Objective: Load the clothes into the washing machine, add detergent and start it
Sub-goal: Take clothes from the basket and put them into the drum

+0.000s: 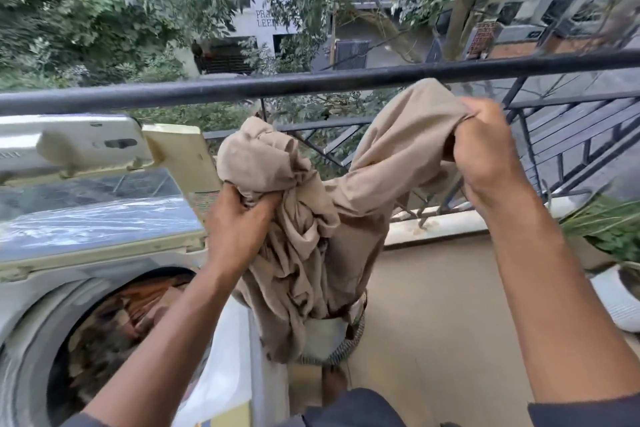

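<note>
A beige garment (311, 218) hangs bunched between both hands at chest height, to the right of the washing machine (41, 295). My left hand (239, 222) grips a crumpled wad of it near the machine's corner. Higher up, my right hand (485, 149) pinches another end close to the railing. The garment's lower part trails down into a woven basket (349, 343) beside the machine. The top-loading drum opening (114, 329) is uncovered and holds brown and orange clothes. Its lid (90, 149) stands raised at the back.
A black balcony railing (311, 83) crosses the view just behind the hands, with a low ledge (433, 229) below it. Potted plants (609, 229) and a white pot (616, 302) stand at the right. Trees and buildings lie beyond the railing.
</note>
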Available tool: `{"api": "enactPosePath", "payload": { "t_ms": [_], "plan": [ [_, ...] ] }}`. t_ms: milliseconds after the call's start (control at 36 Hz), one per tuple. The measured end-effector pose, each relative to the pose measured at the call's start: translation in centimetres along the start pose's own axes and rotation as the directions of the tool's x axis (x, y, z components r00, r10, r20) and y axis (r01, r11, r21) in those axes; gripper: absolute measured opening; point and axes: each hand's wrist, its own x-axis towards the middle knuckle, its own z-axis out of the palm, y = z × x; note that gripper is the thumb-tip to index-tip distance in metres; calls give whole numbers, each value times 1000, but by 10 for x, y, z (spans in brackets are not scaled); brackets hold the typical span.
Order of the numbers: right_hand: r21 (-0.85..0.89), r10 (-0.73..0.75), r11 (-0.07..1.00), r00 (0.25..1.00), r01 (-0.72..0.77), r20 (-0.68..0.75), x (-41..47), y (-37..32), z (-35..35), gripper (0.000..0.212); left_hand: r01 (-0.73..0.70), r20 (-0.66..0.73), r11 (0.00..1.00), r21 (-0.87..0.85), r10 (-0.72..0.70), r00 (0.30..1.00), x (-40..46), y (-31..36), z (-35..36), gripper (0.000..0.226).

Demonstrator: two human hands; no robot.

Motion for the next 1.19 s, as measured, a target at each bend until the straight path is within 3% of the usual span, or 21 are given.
{"api": "enactPosePath", "payload": {
  "t_ms": [83,139,250,306,361,472,528,611,667,722,778,833,861,917,972,1000,1111,1139,1194],
  "plan": [
    [78,18,997,995,-26,101,-11,4,13,29,-21,48,994,-106,26,998,0,0,-2,64],
    [75,37,996,984,-51,175,-20,8,28,27,-24,162,982,-186,55,985,-3,1,-3,76],
    [64,50,995,939,-76,340,-41,10,66,22,-39,488,961,-275,174,855,-11,-3,-2,102],
    [21,42,998,899,-56,435,-51,10,81,24,-106,562,966,-235,224,796,-16,-6,3,85],
    [-46,26,999,851,-2,524,-59,9,89,34,-178,504,969,-174,243,829,-21,-9,10,57],
    [-10,24,1000,727,-23,686,-65,11,83,57,-199,206,973,-120,221,953,-24,-16,20,35],
    [85,-14,995,761,-54,649,-61,18,76,54,-204,149,972,-120,221,964,-24,-15,18,32],
    [174,33,979,923,-107,384,-50,48,66,46,-222,144,969,-113,237,961,-20,-9,12,38],
    [18,72,997,980,-76,184,-44,85,60,49,-211,149,967,-143,232,961,-16,-4,5,43],
    [-301,84,953,986,-38,142,-37,132,52,53,-214,140,960,-179,240,961,-14,6,-3,41],
    [-584,275,809,923,-71,269,-34,187,50,65,-231,127,953,-198,258,958,-13,16,-9,46],
    [-705,587,678,731,-208,349,-39,227,54,71,-238,90,947,-215,262,961,-14,25,-14,54],
    [-733,671,643,625,-222,399,-41,259,60,79,-252,60,940,-229,272,960,-14,29,-16,54],
    [-790,719,607,485,-90,498,-46,318,72,109,-265,26,929,-257,280,960,-16,41,-21,52],
    [-803,721,595,468,-41,511,-57,340,87,138,-265,-8,920,-290,274,962,-14,46,-28,50],
    [-773,690,630,512,-75,512,-63,316,91,134,-261,-25,916,-305,266,964,-14,49,-32,49],
    [-558,614,750,689,-356,386,-67,287,103,42,-242,-12,927,-286,249,969,-11,52,-41,51],
    [-555,625,738,697,-383,351,-66,288,102,27,-232,-9,934,-272,239,971,-10,49,-42,50],
    [-572,681,693,659,-438,319,-57,284,90,26,-202,-8,950,-240,206,979,-9,41,-42,47]
  ]
}}
